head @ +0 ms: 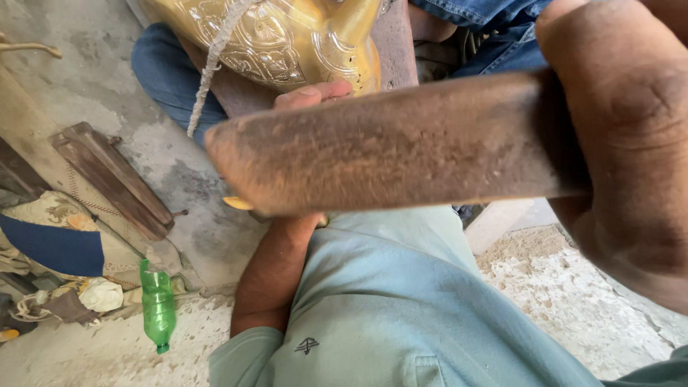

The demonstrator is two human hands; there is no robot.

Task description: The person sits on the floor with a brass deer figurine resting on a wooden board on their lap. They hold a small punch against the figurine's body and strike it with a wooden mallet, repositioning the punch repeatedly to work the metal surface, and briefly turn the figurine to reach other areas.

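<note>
- Head view: right hand (623,143) clamped on a worn wooden handle (387,154), raised close to the camera, likely mid-swing.
- Left hand (312,94) pressed against the embossed golden metal piece (287,39), seemingly steadying it; closure unclear.
- Green bottle (158,304) lying on the floor (107,86).

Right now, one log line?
right hand: grips wooden tool | left hand: on embossed brass piece | green bottle: on floor

One green plastic bottle (158,304), one embossed brass vessel (287,43), one wooden bar (387,147), two hands.
</note>
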